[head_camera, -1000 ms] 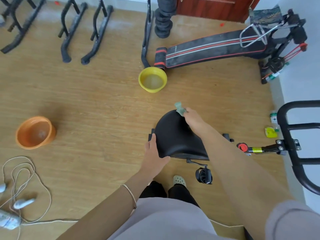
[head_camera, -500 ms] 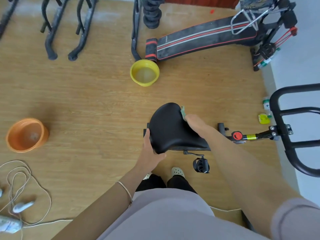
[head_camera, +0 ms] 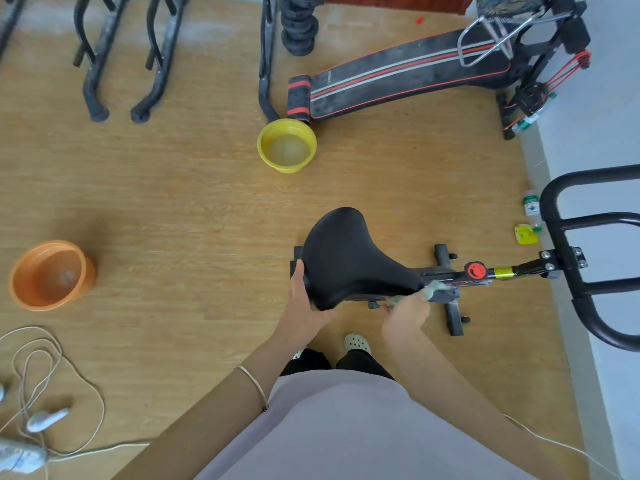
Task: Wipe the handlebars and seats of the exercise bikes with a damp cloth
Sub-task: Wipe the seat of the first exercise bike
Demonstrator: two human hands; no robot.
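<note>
Wooden floor [head_camera: 173, 202] fills the head view, seen from above, and the black bike seat [head_camera: 349, 258] is in the middle of it, with its wide end toward the left and its narrow end toward the right. At the near left edge of the seat the left hand [head_camera: 304, 303] grips the rim, the fingers curled round it. The right hand [head_camera: 403, 315] is at the narrow end of the seat and is closed round a pale green cloth [head_camera: 434, 291]. The cloth is blurred, so I cannot tell if it touches the seat or only the frame just beside it. Right of the seat come a red knob [head_camera: 475, 270] and then the black handlebars [head_camera: 549, 209], beside the wall. Beyond the seat stands a yellow basin [head_camera: 286, 145] with water. Far left of the seat stands an orange basin [head_camera: 52, 275]
</note>
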